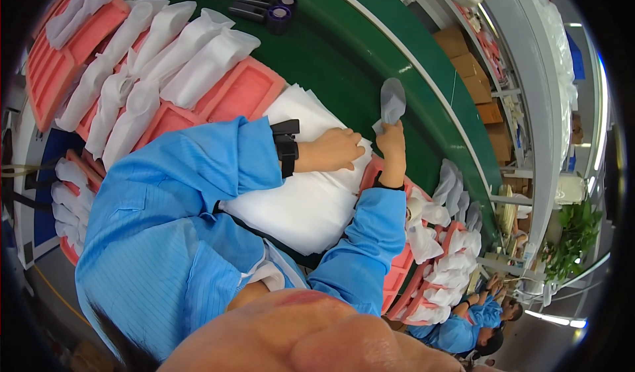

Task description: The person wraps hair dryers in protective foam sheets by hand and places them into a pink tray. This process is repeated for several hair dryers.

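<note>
My left hand (334,150) lies over a thick stack of white sheets (297,203), its fingers bent and closed at the corner of the top sheet. My right hand (393,140) is closed around the lower end of a grey, rounded item in translucent wrapping (393,101), held upright just past the stack's right corner. What is inside that wrapping is too blurred to name. Both sleeves are blue, and a black band with a dark device (287,150) sits on my left wrist.
Pink trays (245,91) hold several white-wrapped items (205,68) at left; more trays with wrapped pieces (436,286) lie at right. Black and purple devices (278,16) rest on the green work surface (344,61). Co-workers in blue (463,329) sit beyond. Shelves hold cardboard boxes (471,78).
</note>
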`<action>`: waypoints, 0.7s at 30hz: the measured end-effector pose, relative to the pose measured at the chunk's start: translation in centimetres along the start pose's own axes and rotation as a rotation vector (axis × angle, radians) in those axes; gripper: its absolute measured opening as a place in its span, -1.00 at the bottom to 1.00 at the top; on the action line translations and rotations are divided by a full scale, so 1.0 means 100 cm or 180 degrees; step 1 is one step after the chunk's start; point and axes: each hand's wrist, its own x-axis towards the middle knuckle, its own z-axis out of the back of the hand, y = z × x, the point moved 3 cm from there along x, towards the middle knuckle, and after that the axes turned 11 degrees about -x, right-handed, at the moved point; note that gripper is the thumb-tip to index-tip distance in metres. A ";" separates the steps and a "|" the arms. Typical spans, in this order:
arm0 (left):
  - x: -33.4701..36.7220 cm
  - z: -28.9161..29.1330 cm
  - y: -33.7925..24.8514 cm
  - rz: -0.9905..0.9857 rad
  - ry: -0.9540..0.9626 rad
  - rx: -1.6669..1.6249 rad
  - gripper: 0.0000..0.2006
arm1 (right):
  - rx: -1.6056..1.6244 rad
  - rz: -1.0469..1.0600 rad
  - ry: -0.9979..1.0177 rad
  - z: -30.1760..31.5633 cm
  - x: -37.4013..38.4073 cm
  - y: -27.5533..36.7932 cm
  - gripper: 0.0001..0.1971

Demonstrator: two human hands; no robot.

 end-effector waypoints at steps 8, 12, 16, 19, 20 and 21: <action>-0.003 -0.015 0.009 0.0097 -0.0232 -0.0228 -0.78 | 0.1833 0.1826 -0.0026 0.083 0.029 0.170 -0.52; -0.001 -0.019 0.014 -0.0033 -0.0690 -0.0751 -0.85 | 0.1371 0.1581 -0.0538 0.056 0.099 0.247 -0.30; 0.003 -0.008 0.024 -0.0188 -0.1029 -0.1368 -0.87 | 0.1370 0.1391 -0.0206 0.009 0.145 0.287 -0.21; -0.004 -0.004 0.029 -0.0199 -0.1299 -0.1877 -0.88 | 0.1608 0.0884 -0.0635 0.015 0.121 0.291 -0.22; -0.005 -0.006 0.026 -0.0221 -0.1365 -0.2082 -0.88 | 0.1603 0.0851 -0.0629 0.020 0.120 0.285 -0.22; -0.006 -0.008 0.023 -0.0239 -0.1428 -0.2294 -0.88 | 0.2090 0.0844 -0.0511 0.025 0.121 0.275 -0.25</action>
